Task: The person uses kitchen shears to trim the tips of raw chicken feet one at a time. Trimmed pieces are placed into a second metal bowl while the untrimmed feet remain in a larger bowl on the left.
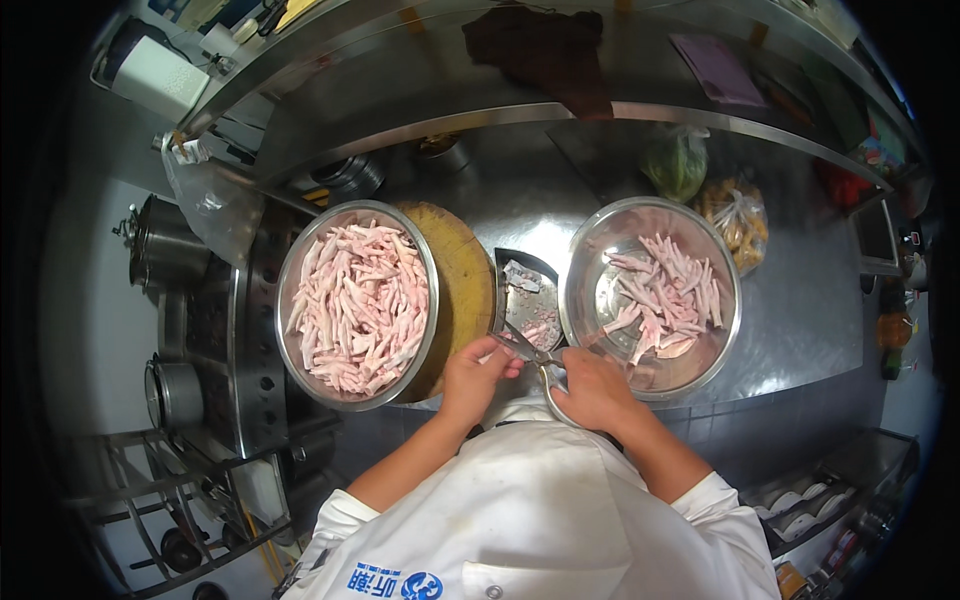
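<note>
My right hand (596,386) grips a pair of metal kitchen scissors (534,355), whose blades point up and left. At the blades, my left hand (474,369) pinches what looks like a chicken foot (504,357), mostly hidden by the fingers. On the left, a large steel bowl (433,300) is heaped with chicken feet (360,300). A second steel bowl (589,225) on the right holds a smaller pile of chicken feet (667,292). Between the bowls, just beyond my hands, a dark-rimmed tray (551,281) contains small pink scraps (534,315) and a crumpled wrapper (522,277).
The left bowl rests partly over a round wooden chopping block (465,262). Behind the right bowl lie a bag of greens (677,165) and a bag of yellowish food (739,225). A steel shelf edge (525,114) crosses above the counter. Pots (169,244) stand at the stove on the left.
</note>
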Motion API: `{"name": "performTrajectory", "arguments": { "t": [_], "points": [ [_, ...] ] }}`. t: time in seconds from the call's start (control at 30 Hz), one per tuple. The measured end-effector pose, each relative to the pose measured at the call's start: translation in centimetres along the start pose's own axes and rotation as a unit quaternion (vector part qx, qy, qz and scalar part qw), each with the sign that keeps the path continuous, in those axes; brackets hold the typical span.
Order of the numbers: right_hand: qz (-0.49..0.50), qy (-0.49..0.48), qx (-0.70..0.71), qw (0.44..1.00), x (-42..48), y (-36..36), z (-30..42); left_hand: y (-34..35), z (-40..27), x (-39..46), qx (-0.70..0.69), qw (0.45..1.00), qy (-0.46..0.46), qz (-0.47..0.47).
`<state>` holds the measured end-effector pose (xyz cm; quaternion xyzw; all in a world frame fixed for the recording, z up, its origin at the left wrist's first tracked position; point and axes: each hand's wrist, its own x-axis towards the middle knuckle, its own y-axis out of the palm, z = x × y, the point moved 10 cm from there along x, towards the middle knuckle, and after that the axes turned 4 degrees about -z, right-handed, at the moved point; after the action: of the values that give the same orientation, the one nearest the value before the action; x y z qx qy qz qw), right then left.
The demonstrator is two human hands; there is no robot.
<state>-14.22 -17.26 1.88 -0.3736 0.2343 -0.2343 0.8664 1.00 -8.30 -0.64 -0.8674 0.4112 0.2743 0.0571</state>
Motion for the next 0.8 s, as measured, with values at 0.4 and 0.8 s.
{"name": "performTrajectory", "arguments": {
  "t": [0.4,0.8],
  "points": [
    [0.063,0.042,0.026,0.997,0.0,1.8,-2.5,1.0,1.9,2.0,0.136,0.990,0.031,0.024],
    [0.164,0.095,0.021,0.982,-1.2,5.5,-4.7,-0.4,6.4,3.7,0.299,0.953,-0.032,0.030]
  ]
}}
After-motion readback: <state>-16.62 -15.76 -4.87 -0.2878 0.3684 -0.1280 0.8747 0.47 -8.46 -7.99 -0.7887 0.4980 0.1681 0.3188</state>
